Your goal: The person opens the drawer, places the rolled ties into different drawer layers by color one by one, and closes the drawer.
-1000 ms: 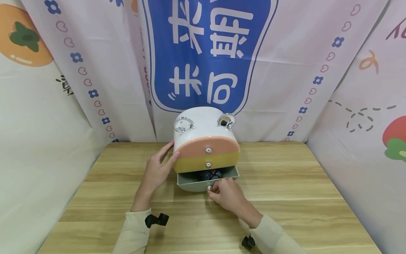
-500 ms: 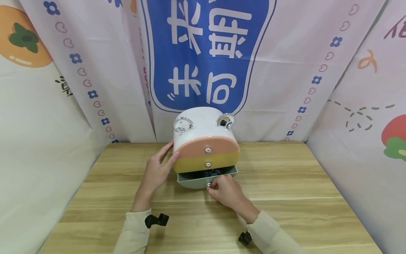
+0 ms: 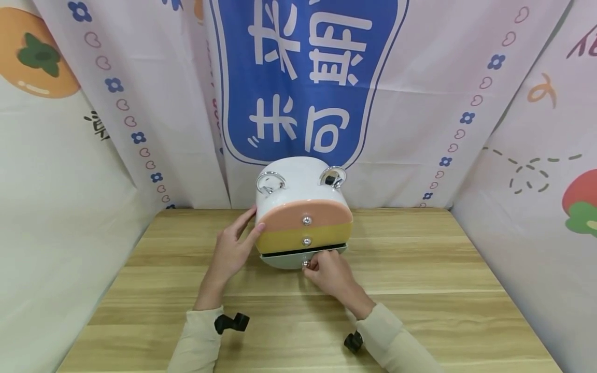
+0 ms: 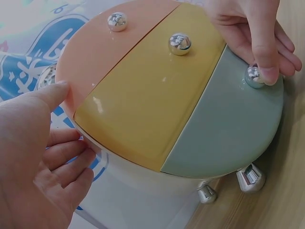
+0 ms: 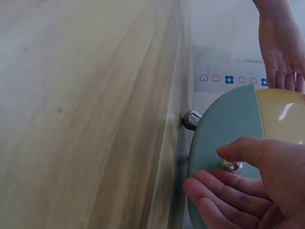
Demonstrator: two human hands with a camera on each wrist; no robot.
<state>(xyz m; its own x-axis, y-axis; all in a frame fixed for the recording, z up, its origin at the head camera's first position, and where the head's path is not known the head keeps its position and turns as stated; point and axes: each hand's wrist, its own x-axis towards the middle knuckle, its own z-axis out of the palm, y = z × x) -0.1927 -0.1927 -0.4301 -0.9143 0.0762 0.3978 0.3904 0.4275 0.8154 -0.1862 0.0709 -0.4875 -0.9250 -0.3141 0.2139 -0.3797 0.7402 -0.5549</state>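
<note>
- Fingers of my right hand (image 3: 332, 273) pinch the small silver knob (image 4: 254, 76) on the grey-green bottom drawer (image 3: 298, 258); in the left wrist view the thumb sits over the knob and the curled fingers lie behind it.
- That drawer stands out only a thin way from the cabinet front, with a dark slit showing just above my grip in the head view. I cannot tell what lies inside it.
- Directly above the pinched knob sits the yellow middle drawer (image 3: 303, 239) with its own silver knob, and above that the peach top drawer (image 3: 303, 217) with a third knob; both look flush with the front.
- My left hand (image 3: 232, 249) lies against the left side of the small white cabinet (image 3: 298, 178), fingers straight and flat on its wall, thumb tip touching the edge of the peach drawer front. It grips nothing; it presses with fingers extended.
- The cabinet stands between my two hands, toward the far edge of the wooden table (image 3: 420, 269), its back near the printed cloth backdrop (image 3: 308, 77).
- Two silver ring handles (image 3: 270, 182) sit on the cabinet's top, farther from me than my grip.
- Below my right fingers, in the left wrist view, short silver feet (image 4: 249, 177) hold the cabinet off the wood.
- A cream sleeve (image 3: 198, 336) covers each forearm, and black strap mounts (image 3: 231, 323) sit at both wrists.
</note>
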